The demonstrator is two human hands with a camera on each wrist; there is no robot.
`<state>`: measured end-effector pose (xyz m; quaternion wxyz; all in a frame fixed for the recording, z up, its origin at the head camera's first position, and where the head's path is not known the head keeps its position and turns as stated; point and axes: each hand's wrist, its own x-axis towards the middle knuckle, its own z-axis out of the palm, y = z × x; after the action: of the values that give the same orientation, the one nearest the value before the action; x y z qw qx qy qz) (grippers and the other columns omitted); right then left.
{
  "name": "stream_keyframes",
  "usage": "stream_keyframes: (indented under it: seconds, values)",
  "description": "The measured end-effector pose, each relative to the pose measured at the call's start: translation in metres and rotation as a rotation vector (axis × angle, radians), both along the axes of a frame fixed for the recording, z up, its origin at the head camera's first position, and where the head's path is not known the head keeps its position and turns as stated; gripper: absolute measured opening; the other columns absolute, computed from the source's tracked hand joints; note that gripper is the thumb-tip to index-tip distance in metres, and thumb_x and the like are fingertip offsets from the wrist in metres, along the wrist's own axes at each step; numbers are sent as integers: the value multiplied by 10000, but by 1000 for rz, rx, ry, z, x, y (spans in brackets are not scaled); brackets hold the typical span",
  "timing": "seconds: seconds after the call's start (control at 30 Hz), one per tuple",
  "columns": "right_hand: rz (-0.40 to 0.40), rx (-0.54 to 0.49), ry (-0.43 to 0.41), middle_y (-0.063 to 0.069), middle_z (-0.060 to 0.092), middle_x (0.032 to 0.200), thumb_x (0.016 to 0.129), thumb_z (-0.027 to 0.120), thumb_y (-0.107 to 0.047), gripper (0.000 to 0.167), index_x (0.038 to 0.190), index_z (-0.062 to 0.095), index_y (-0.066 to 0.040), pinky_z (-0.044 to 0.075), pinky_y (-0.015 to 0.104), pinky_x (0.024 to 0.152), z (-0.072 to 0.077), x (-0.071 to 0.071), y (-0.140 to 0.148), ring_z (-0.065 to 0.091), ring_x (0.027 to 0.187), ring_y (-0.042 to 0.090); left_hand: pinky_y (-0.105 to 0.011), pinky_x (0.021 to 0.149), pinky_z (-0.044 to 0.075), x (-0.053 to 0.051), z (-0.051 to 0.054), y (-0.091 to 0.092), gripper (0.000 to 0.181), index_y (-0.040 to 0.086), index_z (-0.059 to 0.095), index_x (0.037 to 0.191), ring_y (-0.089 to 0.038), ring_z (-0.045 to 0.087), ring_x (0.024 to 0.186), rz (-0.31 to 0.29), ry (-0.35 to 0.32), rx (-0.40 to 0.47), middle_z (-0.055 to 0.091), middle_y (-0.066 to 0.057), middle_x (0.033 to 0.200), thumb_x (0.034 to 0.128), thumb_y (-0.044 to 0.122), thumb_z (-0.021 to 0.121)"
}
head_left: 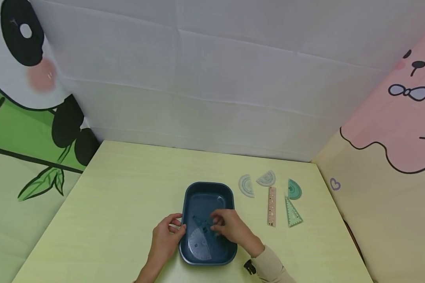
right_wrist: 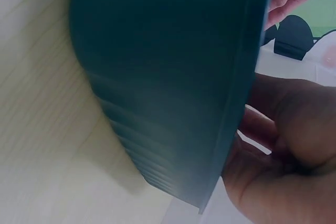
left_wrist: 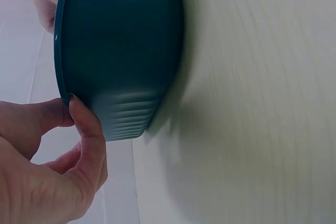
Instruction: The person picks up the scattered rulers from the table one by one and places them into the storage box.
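A dark blue rectangular bin (head_left: 206, 196) stands on the table, its outer wall (left_wrist: 121, 40) close up in the left wrist view. The left hand (head_left: 165, 239) pinches its left rim between thumb and finger, as the left wrist view also shows of the hand (left_wrist: 58, 161). Inside lie a clear flat piece (head_left: 199, 244) and teal pieces (head_left: 199, 222). The right hand (head_left: 231, 228) reaches over the right rim with curled fingers low among these pieces. In the right wrist view the bin wall (right_wrist: 173, 77) hides the fingertips of that hand (right_wrist: 294, 145), so a grip cannot be confirmed.
Right of the bin lie two clear protractors (head_left: 246, 186) (head_left: 267, 179), a pink ruler (head_left: 272, 206), a green protractor (head_left: 294, 189) and a green set square (head_left: 292, 213). A white cloth wall (head_left: 212, 98) borders the table's back; printed panels stand at both sides.
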<state>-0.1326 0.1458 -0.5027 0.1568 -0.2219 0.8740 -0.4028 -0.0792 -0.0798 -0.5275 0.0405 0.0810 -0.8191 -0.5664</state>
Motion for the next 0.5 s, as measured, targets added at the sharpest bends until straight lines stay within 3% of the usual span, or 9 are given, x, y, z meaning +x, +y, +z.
stream_keyframes:
  seconds: [0.5]
  values:
    - [77,101,61,100,701,866,883,740,81,224,1103,702,60,526,202,618,-1,2,-5,632,657,53,-241,624,505,0,-2,0,326,-23,708,1163,-127,636,692,-12,13,9,668,-45,863,844,-9,774]
